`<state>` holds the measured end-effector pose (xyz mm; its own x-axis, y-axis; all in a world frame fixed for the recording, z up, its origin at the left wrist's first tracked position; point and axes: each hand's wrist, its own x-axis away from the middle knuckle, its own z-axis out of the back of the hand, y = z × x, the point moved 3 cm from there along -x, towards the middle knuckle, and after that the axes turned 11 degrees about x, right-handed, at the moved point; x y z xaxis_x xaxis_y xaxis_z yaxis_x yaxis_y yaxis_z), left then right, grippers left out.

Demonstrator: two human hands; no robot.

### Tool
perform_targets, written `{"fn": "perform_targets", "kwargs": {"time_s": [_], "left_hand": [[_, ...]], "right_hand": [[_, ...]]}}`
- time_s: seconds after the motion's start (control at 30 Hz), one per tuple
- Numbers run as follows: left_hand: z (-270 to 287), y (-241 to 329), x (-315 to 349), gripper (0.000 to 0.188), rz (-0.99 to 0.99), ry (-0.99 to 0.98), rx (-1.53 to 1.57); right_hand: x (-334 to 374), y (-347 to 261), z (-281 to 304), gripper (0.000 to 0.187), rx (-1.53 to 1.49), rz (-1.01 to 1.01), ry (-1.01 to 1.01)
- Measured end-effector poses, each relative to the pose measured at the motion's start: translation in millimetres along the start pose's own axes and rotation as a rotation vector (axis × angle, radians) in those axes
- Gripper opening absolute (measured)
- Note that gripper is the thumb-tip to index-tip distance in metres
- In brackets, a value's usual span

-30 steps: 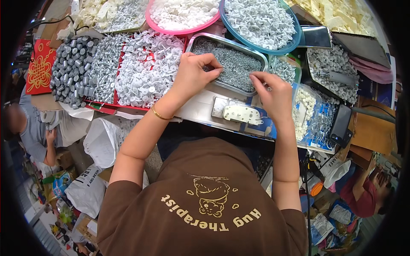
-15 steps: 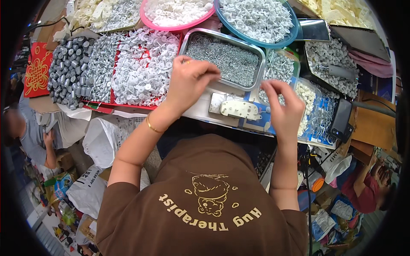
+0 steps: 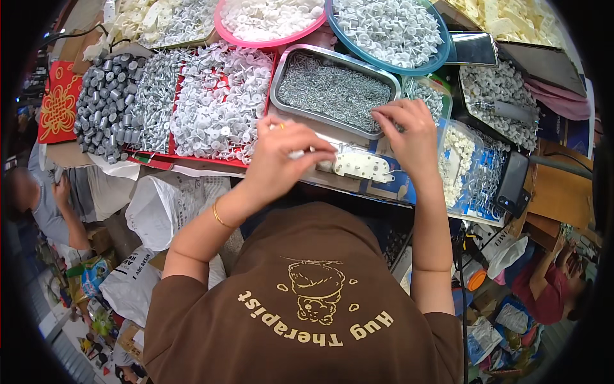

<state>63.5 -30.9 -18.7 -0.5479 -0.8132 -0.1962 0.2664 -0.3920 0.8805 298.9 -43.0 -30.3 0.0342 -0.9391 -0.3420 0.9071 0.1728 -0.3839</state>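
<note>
My left hand (image 3: 284, 153) is closed in a pinch just left of a cream-coloured plastic plate with small holes (image 3: 364, 168). A bit of white shows by its fingers, too small to name. The plate lies on a block at the near edge of the table. My right hand (image 3: 412, 131) reaches over the right end of a metal tray (image 3: 274, 96) full of tiny silver metal pins or screws. Its thumb and fingers are bent together at the tray's near right corner; whatever they hold is too small to make out.
White round-headed parts (image 3: 220, 109) fill a red tray on the left, beside grey metal cylinders (image 3: 112, 96). A pink basin (image 3: 220, 29) and a teal basin (image 3: 441, 54) stand behind. At right are a tub of cream pieces (image 3: 457, 160) and a black device (image 3: 513, 182). Other people sit at both sides.
My left hand has come nearer to me, from the metal tray's left side down beside the cream plate. My right hand has moved up and left to the tray's right corner.
</note>
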Motion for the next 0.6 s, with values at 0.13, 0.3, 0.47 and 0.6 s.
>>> {"fn": "perform_targets", "kwargs": {"time_s": [0.13, 0.3, 0.47, 0.6], "left_hand": [[-15.3, 10.8, 14.3, 0.009, -0.022, 0.036, -0.016], [-21.0, 5.6, 20.4, 0.009, -0.097, 0.057, -0.082], [-3.4, 15.6, 12.6, 0.010, -0.176, 0.074, -0.103], [-1.0, 30.1, -2.4, 0.016, -0.307, 0.127, -0.130]], "right_hand": [[2.3, -19.4, 25.6, 0.007, -0.095, -0.103, 0.005], [33.6, -41.5, 46.4, 0.006, -0.022, -0.044, -0.041], [55.9, -44.6, 39.8, 0.009, 0.106, -0.134, -0.107], [51.7, -43.9, 43.3, 0.009, 0.130, -0.144, -0.176]]}}
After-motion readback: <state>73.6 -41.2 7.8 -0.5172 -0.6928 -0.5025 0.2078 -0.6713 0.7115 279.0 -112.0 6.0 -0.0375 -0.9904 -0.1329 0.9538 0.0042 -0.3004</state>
